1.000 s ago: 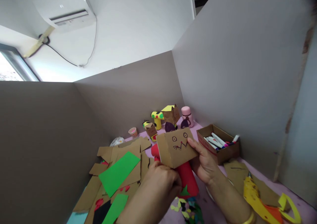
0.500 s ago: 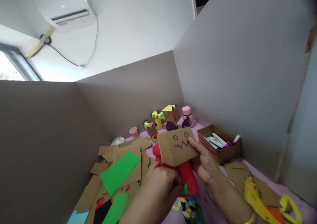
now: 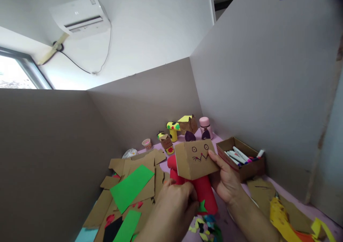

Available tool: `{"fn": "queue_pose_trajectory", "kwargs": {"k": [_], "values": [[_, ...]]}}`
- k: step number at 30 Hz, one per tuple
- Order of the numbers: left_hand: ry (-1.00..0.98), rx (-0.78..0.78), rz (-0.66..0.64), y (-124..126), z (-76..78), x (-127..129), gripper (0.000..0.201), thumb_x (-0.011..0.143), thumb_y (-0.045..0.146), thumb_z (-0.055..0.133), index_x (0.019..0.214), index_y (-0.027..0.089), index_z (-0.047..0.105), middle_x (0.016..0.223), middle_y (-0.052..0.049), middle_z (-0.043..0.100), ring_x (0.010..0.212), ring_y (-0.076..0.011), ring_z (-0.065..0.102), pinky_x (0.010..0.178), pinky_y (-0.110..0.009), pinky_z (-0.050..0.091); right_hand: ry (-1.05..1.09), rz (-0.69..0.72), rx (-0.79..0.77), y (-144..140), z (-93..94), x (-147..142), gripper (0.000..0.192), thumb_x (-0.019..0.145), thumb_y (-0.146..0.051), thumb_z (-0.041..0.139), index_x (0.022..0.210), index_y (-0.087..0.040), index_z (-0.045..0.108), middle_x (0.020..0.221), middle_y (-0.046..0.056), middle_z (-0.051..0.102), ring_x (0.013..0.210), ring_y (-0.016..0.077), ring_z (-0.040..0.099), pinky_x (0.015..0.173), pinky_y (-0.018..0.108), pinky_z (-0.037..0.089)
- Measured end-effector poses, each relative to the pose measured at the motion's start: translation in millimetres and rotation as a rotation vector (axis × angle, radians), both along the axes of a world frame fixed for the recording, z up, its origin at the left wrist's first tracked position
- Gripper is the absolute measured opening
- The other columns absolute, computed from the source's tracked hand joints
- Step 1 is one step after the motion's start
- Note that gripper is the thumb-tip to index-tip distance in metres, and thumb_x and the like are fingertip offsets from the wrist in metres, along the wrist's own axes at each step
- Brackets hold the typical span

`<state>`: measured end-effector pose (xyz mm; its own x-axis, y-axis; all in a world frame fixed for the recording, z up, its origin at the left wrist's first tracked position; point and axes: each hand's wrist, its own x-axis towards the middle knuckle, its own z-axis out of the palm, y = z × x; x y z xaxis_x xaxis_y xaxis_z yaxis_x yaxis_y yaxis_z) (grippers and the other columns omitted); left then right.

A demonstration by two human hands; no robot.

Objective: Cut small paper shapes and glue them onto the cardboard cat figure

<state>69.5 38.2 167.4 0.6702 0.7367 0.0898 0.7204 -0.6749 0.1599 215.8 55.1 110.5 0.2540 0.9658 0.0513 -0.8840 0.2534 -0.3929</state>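
Pinching a brown cardboard box [image 3: 197, 159] with a drawn face, both hands, left hand [image 3: 175, 204] and right hand [image 3: 226, 179], have barely moved; red paper tube [image 3: 203, 193] underneath.

Green paper sheets [image 3: 132, 187]: two. Marker box [image 3: 242, 159]: one.

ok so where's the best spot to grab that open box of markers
Probably by the two long side walls of the marker box, coming down from above. Its top is open, the markers lie loose inside and one pokes over the far end, so keep it level.
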Motion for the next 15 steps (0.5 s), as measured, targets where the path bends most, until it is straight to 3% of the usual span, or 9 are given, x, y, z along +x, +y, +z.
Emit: {"fn": "queue_pose_trajectory", "kwargs": {"k": [5,9,13,15], "values": [[-0.114,-0.062,0.001,-2,-5.0,-3,0.014,0.069,0.007,0.050,0.070,0.020,0.047,0.069,0.000,0.065,0.066,-0.0179,0.055,0.062,-0.030,0.036,0.008,-0.054,0.015,-1,2.8,1,0.009,0.070,-0.025,0.074,0.078,-0.022,0.071,0.075,-0.002,0.077,0.087,0.0228,0.068,0.080,0.034,0.052],[-0.254,-0.057,0.038,-8,-11.8,-8,0.011,0.076,0.012,0.050,0.071,0.021,0.048,0.070,-0.001,0.063,0.066,-0.0174,0.055,0.062,-0.029,0.038,0.027,-0.061,0.003,-1,3.3,2,0.016,0.069,-0.027,0.075,0.084,-0.024,0.071,0.078,-0.003,0.078,0.083,0.0230,0.069,0.079,0.036,0.052],[-0.544,0.024,0.165,-17,-36.5,-13,0.008,0.086,0.028,0.047,0.080,0.023,0.049,0.075,-0.002,0.056,0.071,-0.0185,0.055,0.066,-0.030,0.042,0.041,-0.069,-0.006,-1,3.0,2,0.016,0.070,-0.027,0.074,0.085,-0.026,0.071,0.080,-0.006,0.078,0.077,0.0205,0.070,0.079,0.034,0.053],[-0.725,0.070,0.272,-21,-56.5,-12,0.011,0.084,0.030,0.050,0.092,0.023,0.048,0.097,-0.007,0.056,0.089,-0.0227,0.056,0.076,-0.034,0.043,0.045,-0.076,-0.010,-2,2.9,1,0.015,0.070,-0.027,0.074,0.085,-0.027,0.071,0.080,-0.006,0.078,0.076,0.0202,0.070,0.079,0.034,0.053]]}}
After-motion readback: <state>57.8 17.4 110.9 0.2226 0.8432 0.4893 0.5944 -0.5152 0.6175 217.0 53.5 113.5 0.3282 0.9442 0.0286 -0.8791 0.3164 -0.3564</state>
